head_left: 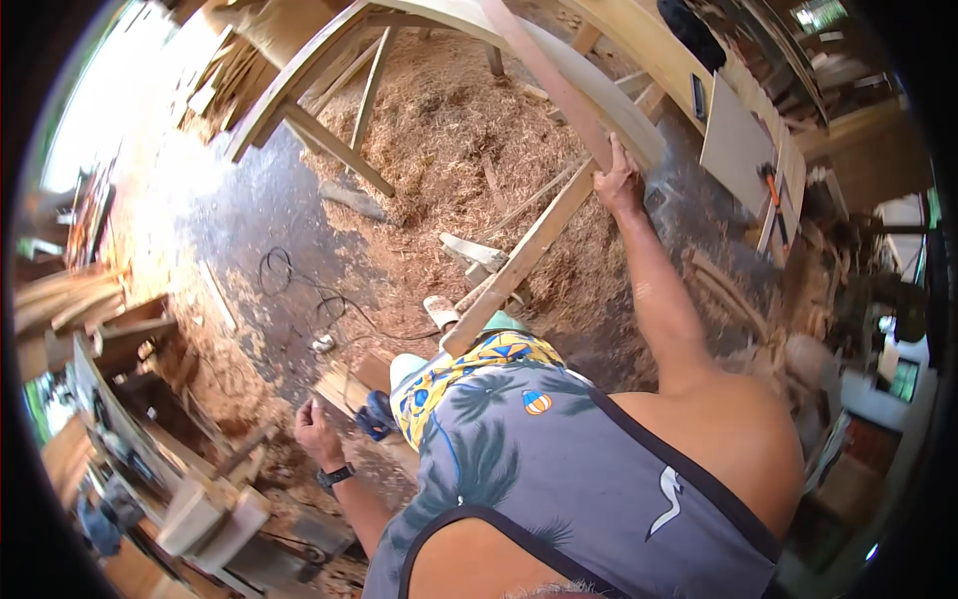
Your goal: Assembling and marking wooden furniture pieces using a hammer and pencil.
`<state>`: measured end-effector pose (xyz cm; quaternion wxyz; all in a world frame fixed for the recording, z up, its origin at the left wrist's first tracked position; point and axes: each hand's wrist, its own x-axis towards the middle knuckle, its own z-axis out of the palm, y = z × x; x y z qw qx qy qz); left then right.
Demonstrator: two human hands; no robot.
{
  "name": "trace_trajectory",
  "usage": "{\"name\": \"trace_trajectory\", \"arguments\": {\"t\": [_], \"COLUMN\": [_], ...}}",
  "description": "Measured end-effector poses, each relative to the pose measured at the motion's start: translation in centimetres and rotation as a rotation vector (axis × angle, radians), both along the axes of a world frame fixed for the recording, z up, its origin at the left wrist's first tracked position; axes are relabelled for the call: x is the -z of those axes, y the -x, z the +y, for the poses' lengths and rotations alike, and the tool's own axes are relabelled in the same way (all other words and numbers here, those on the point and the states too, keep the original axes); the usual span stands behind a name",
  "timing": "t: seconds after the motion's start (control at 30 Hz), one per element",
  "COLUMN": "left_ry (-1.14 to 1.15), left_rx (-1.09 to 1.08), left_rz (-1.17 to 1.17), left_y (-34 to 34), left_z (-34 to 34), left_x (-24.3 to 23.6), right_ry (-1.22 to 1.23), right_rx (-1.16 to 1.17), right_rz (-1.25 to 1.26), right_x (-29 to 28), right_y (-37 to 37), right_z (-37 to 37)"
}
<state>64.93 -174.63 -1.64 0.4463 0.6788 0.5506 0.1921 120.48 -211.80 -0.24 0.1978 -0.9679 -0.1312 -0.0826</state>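
Note:
My right hand (621, 182), arm stretched out, closes on the near end of a long, thin, reddish wooden strip (547, 75). The strip lies along a pale curved wooden piece (624, 110). Beneath that hand, a straight wooden bar (524, 258) slants down toward my waist. Low on the left, my left hand (317, 436) hangs beside my body with its fingers curled together; whether something small sits at the fingertips cannot be made out. A black watch (336, 475) is on that wrist.
Wood shavings (439, 130) cover much of the floor. A dark cable (324, 295) lies left of centre. At the right, an orange-handled hammer (771, 195) rests against a pale board (736, 145). Stacked timber (75, 299) and wooden offcuts (215, 514) crowd the left side.

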Motion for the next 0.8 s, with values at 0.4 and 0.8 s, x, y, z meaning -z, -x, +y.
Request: {"name": "trace_trajectory", "arguments": {"t": [0.4, 0.8], "left_ry": [0.274, 0.046], "left_rx": [0.69, 1.329], "left_rz": [0.087, 0.014], "left_y": [-16.3, -36.0], "left_z": [8.4, 23.6], "left_x": [2.3, 3.0], "right_ry": [-0.036, 0.012], "right_rx": [0.141, 0.405], "right_rz": [-0.195, -0.201], "right_x": [0.1, -6.7], "right_y": [4.3, 12.8], "right_z": [4.8, 15.6]}}
